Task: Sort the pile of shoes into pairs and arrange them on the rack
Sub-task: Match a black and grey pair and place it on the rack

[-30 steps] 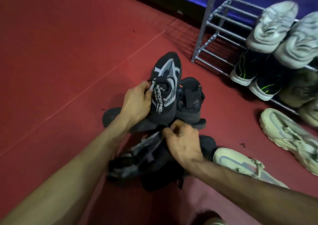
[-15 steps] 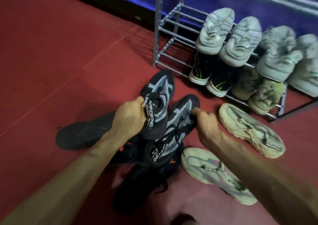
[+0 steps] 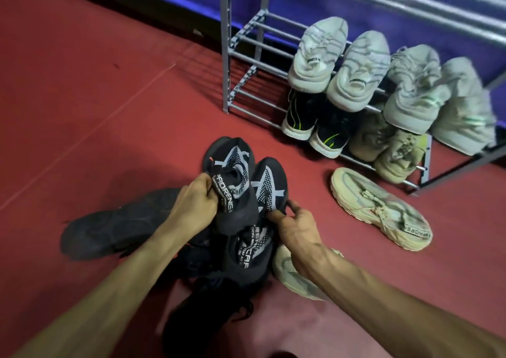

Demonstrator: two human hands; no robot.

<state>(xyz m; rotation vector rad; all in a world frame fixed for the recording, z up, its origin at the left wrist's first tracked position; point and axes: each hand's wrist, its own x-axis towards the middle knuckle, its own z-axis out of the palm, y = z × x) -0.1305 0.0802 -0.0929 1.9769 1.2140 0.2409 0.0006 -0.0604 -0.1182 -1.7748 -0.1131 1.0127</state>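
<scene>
Step in hand: pairing the black/grey knit sneakers, pair not yet on the rack [image 3: 247, 64]. My left hand [image 3: 195, 207] grips the first black knit shoe [image 3: 232, 182] at its collar, fingers curled round the tongue strap, toe pointing far, shoe lifted off the pile. My right hand [image 3: 294, 224] pinches the second black knit shoe [image 3: 267, 190] w/ thumb and fingers at its right edge near the laces, just right of the first and touching it; hands apart, both forearms reaching in from near edge, wrists bent slightly inward. Remaining pile on red floor [image 3: 95, 89]: plain black shoe [image 3: 115, 229] at left, more black shoes [image 3: 208, 311] near me, count unclear. Cream shoe [image 3: 380, 207] lying loose right of pile, another cream shoe [image 3: 295, 275] partly under my right wrist. Rack, far right: upper tier w/ grey-white pairs [image 3: 336, 64], lower tier w/ black-green pair [image 3: 315, 124] and tan pair [image 3: 388, 146]; left ends of both tiers bare rails. Next move, my guess: line up toes and heels, get a firmer hold w/ right hand, carry both to the free left end of a tier, set side by side.
</scene>
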